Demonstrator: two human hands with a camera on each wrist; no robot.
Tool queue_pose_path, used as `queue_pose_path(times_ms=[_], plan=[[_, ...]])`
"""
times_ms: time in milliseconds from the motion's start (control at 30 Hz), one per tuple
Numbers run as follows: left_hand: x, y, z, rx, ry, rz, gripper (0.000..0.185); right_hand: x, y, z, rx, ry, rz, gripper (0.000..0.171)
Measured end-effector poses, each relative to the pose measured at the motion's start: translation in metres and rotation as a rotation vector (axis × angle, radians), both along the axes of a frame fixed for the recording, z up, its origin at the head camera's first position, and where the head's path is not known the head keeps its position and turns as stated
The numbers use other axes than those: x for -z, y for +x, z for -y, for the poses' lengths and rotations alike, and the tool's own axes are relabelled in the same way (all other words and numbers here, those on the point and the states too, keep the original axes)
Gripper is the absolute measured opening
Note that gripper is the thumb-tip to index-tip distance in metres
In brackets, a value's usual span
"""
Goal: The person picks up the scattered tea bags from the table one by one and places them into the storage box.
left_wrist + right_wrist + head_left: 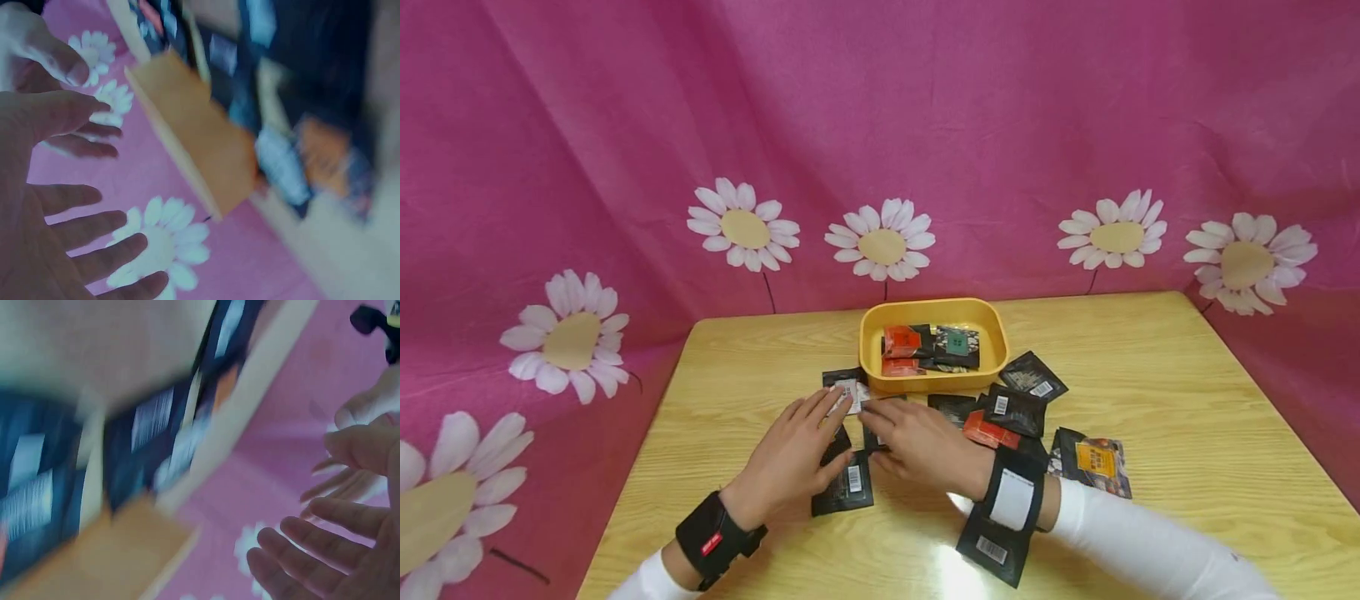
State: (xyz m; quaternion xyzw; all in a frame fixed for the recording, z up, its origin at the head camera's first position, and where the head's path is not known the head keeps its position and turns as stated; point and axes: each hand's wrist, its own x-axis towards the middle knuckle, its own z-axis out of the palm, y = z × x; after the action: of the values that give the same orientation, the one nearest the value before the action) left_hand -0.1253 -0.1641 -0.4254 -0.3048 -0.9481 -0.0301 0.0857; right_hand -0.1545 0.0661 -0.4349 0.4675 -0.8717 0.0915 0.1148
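Note:
Both hands are held over small black packets on the table, fingers extended and nothing gripped. My left hand (pixel 793 458) is above the left cluster, where a black packet with a barcode (pixel 850 492) shows beside the thumb and a white-labelled packet (pixel 844 385) beyond the fingertips. Close by on its right, my right hand (pixel 925 442) partly covers another dark packet. Each wrist view shows spread fingers, on the left hand (pixel 56 237) and the right hand (pixel 337 544); the packets there are blurred. Whether the fingers touch any packet, I cannot tell.
A yellow basket (pixel 934 385) stands behind the hands, holding red-labelled (pixel 904 342) and green-labelled packets (pixel 957 346). More packets lie to its right, including an orange-labelled one (pixel 1096 460). Another packet (pixel 996 546) lies below the right wrist. A pink flowered cloth (pixel 985 167) surrounds the wooden table (pixel 760 358).

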Motion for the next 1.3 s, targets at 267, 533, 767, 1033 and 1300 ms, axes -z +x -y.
queue_pose_path(times_ms=[267, 533, 767, 1033, 1300], plan=[[0.045, 0.042, 0.013, -0.078, -0.024, 0.339, 0.077, 0.038, 0.024, 0.032, -0.088, 0.266, 0.117, 0.067], [0.063, 0.052, 0.01, -0.063, -0.069, 0.319, 0.059, 0.053, 0.033, 0.036, -0.121, 0.303, 0.019, 0.055], [0.067, 0.051, 0.005, -0.01, -0.105, 0.186, 0.041, 0.054, 0.031, 0.035, -0.135, 0.279, -0.083, 0.032], [0.066, 0.051, 0.008, 0.019, -0.006, 0.004, 0.025, 0.053, 0.033, 0.035, -0.126, 0.198, -0.131, 0.011], [0.031, 0.043, 0.006, 0.046, 0.13, -0.045, 0.026, 0.024, 0.024, 0.024, -0.095, 0.05, -0.162, 0.012]])
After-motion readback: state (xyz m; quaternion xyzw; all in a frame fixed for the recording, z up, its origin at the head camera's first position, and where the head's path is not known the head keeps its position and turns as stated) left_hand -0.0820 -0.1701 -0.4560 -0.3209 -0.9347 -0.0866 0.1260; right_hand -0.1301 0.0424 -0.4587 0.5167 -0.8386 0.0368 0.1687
